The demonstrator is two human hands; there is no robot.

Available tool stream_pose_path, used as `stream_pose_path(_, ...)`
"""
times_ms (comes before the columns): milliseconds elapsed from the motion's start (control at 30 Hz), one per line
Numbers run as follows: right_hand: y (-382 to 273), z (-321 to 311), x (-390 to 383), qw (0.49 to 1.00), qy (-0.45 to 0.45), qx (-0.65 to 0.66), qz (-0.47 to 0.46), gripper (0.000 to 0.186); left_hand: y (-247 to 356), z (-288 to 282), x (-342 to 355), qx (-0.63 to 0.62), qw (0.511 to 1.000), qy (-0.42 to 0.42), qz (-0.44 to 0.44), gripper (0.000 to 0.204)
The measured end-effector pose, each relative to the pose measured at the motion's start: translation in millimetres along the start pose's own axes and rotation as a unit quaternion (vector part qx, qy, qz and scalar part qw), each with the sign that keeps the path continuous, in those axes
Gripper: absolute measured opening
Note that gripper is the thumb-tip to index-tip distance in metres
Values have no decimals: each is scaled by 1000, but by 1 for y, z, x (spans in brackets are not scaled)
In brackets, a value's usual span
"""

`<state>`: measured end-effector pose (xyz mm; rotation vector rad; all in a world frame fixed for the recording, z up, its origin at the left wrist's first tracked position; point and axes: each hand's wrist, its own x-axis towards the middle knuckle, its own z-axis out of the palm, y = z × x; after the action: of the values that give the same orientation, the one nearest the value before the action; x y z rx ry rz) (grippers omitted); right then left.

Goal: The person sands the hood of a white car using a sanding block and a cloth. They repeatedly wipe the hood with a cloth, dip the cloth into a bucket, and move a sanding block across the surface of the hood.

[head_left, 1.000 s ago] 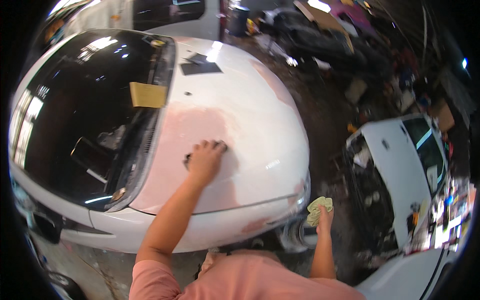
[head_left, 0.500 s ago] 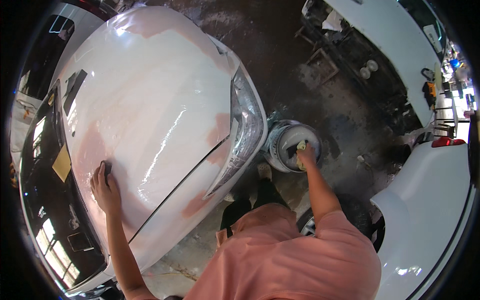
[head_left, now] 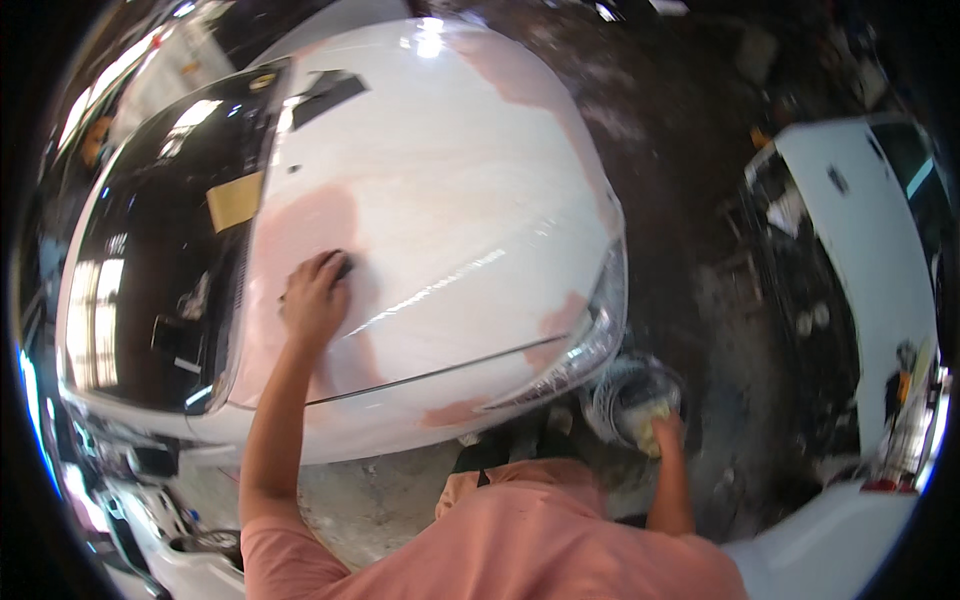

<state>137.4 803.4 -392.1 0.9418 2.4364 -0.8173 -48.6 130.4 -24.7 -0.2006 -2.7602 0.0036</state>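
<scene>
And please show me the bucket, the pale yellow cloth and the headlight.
Bucket [head_left: 602,406], head view: on its left outer wall.
Pale yellow cloth [head_left: 647,424], head view: near its middle.
Headlight [head_left: 598,335], head view: on its clear lens.

Light is uneven: the white hood [head_left: 450,200] is bright, with hard glare near 12 o'clock and a thin, broken streak of reflection below its middle. Tall, pale reflections burn in the dark windshield [head_left: 150,270] toward 9 o'clock. Around 1 o'clock the floor [head_left: 620,100] sinks into gloom. The right hand [head_left: 668,430], at 4 o'clock, is blurred. Fisheye distortion bends edges toward a black rim.
</scene>
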Motion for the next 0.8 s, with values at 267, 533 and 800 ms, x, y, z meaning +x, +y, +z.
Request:
stream_pose_path(267, -201, -125, -99, 963, 121, 121, -210, 64, -16, -11, -16, -54, 985, 156, 53, 45)
stream_pose_path(533, -581, -45, -312, 754, -199, 410, -473, 56, 27, -13, -24, -633, 750, 152, -116, 48)
stream_pose_path(800, -662, 46, -338, 857, -72, 102, -500, 65, -151, -64, 1, -751, 582, 165, -264, 45)
